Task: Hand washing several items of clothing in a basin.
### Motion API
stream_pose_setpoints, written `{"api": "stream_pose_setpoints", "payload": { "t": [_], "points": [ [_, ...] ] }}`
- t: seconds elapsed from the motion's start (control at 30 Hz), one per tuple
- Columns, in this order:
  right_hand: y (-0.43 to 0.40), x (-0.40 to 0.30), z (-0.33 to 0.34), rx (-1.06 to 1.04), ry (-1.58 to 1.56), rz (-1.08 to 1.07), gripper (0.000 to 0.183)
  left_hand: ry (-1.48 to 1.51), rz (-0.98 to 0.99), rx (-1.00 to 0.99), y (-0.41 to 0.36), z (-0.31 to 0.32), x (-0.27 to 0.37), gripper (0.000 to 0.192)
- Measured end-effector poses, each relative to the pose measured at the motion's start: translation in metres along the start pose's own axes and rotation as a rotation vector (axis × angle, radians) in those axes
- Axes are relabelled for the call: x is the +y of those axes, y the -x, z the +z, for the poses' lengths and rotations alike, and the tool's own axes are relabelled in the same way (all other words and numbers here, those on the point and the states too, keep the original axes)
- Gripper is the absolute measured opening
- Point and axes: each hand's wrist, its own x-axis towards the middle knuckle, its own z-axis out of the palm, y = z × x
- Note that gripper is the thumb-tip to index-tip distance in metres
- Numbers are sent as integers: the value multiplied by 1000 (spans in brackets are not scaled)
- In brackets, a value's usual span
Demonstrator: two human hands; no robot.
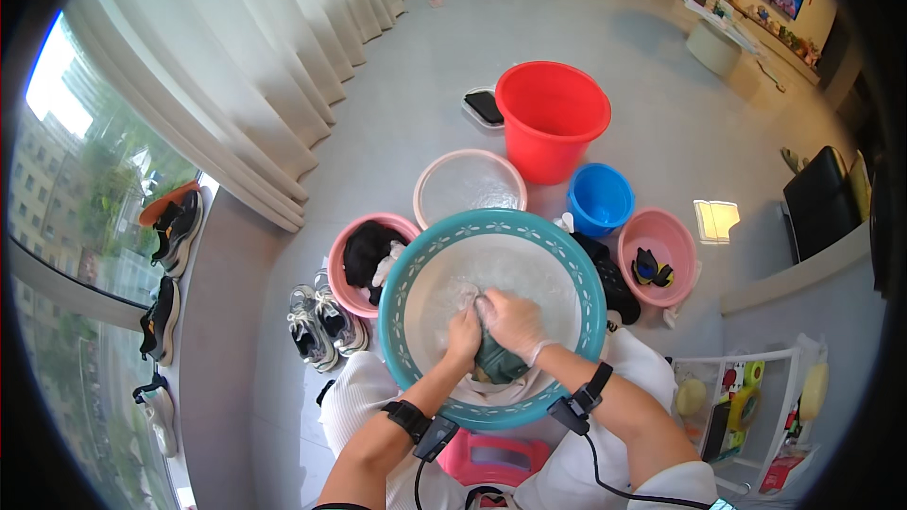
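A large teal-rimmed basin [492, 221] stands before me with cloudy, sudsy water in it. Inside, my left hand [464, 334] and my right hand [511, 322] meet, both in clear plastic gloves as far as I can tell, gripping a light, wet piece of cloth [468, 295] between them. Dark green cloth [497, 361] bunches just below my fingers. Pale fabric [489, 391] lies at the near side of the basin, partly under the green cloth.
Around the basin are a red bucket [526, 149], a blue bucket [601, 200], a pink basin with dark clothing [368, 255], another pink basin [657, 255] and a round tub of water [468, 188]. Sneakers [322, 329] stand at left; a white rack [769, 397] is at right.
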Motion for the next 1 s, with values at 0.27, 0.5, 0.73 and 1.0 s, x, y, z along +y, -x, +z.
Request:
{"api": "stream_pose_setpoints", "payload": {
  "t": [0.27, 0.5, 0.73, 1.0],
  "points": [
    [-10, 67, -20, -184, -298, -222, 64, -686, 426, -229, 39, -22, 104, 38],
    [-2, 35, -37, -300, -14, -173, 45, -823, 505, -232, 46, -31, 124, 51],
    [0, 3, -81, -218, -222, -421, 33, -824, 778, -357, 55, -41, 162, 40],
    [1, -3, -92, -17, -571, -280, 64, -268, 511, -359, 49, -44, 174, 30]
  ]
}}
